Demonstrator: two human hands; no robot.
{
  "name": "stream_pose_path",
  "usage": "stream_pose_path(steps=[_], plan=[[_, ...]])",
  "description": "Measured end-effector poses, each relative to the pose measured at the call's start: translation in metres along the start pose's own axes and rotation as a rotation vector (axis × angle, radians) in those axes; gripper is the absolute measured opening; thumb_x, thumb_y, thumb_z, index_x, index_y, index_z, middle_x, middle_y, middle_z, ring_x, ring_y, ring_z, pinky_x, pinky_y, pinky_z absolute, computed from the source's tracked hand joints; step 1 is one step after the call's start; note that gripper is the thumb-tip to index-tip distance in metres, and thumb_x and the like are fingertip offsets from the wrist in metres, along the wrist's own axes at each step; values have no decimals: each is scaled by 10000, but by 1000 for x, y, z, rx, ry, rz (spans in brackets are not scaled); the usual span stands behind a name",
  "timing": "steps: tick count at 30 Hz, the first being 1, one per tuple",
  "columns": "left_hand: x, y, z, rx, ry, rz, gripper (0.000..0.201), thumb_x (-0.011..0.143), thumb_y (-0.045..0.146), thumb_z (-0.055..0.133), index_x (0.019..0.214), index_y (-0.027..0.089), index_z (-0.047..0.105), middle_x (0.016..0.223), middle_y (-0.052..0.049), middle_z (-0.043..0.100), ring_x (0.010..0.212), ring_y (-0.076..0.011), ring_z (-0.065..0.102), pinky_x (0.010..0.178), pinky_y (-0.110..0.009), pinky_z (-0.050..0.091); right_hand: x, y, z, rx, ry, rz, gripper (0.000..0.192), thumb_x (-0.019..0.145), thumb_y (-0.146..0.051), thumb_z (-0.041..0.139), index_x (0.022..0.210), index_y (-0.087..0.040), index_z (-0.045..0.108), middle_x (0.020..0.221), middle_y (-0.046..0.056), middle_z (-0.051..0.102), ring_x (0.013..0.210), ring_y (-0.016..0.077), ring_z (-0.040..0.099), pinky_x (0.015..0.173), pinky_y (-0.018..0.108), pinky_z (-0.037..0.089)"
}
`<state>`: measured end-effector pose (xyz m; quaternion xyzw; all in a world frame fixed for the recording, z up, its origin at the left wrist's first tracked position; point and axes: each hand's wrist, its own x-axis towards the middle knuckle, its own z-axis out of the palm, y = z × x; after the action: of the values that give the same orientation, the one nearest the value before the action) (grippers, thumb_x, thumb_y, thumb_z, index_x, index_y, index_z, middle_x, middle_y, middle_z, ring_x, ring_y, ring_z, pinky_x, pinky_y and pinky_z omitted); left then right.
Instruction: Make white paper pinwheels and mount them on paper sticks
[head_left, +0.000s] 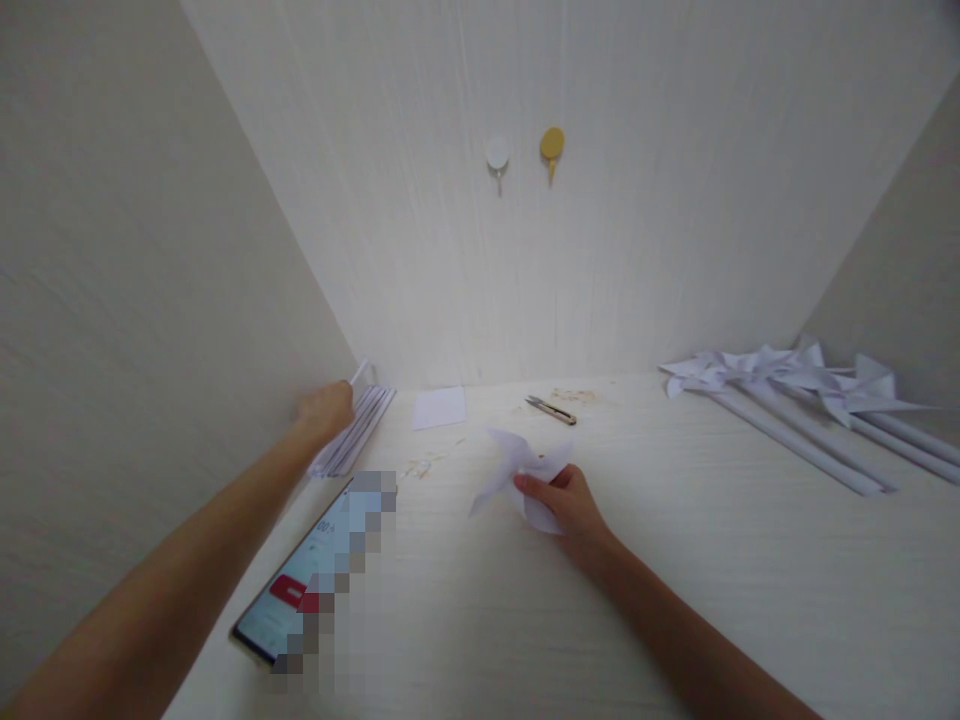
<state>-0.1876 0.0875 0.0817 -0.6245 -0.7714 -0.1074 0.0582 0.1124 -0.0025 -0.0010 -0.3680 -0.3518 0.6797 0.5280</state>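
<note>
My right hand (566, 500) pinches a white paper pinwheel (510, 465) at its centre, just above the table. At the left wall, my left hand (328, 412) is closed around a white paper stick (362, 374), whose upper end shows past the fingers. Beneath it lies a row of similar paper sticks (358, 435), side by side. A square of white paper (439, 408) rests flat near the back wall. Between that sheet and the right side lie small thread snips (551, 410) with pointed blades.
A phone (300, 575), partly pixelated, lies near my left forearm. Finished paper pinwheels on sticks (780, 385) are piled at the right wall. Small scraps (421, 465) are scattered on the table. A white hook (497, 155) and a yellow hook (552, 145) are on the back wall.
</note>
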Motion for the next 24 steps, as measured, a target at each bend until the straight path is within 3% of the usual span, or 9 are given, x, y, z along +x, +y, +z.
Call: stream_pose_path(steps=[2, 5, 8, 11, 16, 24], plan=[[-9, 11, -14, -29, 6, -25, 139, 584, 150, 485, 723, 136, 492, 702, -148, 601, 765, -314, 585, 635, -400, 428, -2, -3, 1, 93, -32, 52, 195, 415, -224, 747, 550, -162, 620, 516, -19, 614, 459, 108, 527, 458, 222, 400], [-50, 44, -20, -615, -143, -49, 148, 570, 170, 468, 716, 175, 440, 519, 8, 515, 467, -132, 491, 444, -222, 344, -8, -8, 1, 216, -91, 141, 228, 391, -186, 751, 569, -176, 608, 502, -36, 611, 479, 121, 554, 499, 238, 441], [-110, 83, -3, -1093, -410, -13, 142, 579, 210, 477, 705, 180, 420, 457, 60, 459, 334, -51, 312, 359, -179, 200, -12, -10, -4, 351, -92, 179, 274, 382, -136, 753, 603, -183, 599, 566, -45, 641, 544, 112, 585, 576, 238, 477], [-157, 114, 23, -1290, -611, 30, 203, 592, 242, 514, 772, 180, 444, 423, 73, 450, 348, -58, 353, 357, -175, 182, -13, -9, -10, 462, -109, 138, 258, 433, -144, 744, 645, -174, 601, 606, -36, 653, 578, 97, 589, 574, 210, 479], [-181, 136, 47, -1399, -641, 97, 169, 640, 297, 529, 728, 174, 453, 386, 90, 405, 341, -46, 312, 376, -181, 195, -12, -7, -12, 508, -184, 149, 196, 508, -185, 724, 659, -135, 609, 575, -9, 637, 564, 97, 578, 552, 200, 476], [-186, 130, 50, -1578, -576, 71, 260, 738, 410, 429, 695, 158, 478, 391, 75, 391, 358, -53, 283, 378, -197, 186, -10, -4, -11, 513, -199, 234, 88, 588, -156, 669, 654, -119, 624, 557, 7, 630, 560, 99, 576, 564, 204, 476]])
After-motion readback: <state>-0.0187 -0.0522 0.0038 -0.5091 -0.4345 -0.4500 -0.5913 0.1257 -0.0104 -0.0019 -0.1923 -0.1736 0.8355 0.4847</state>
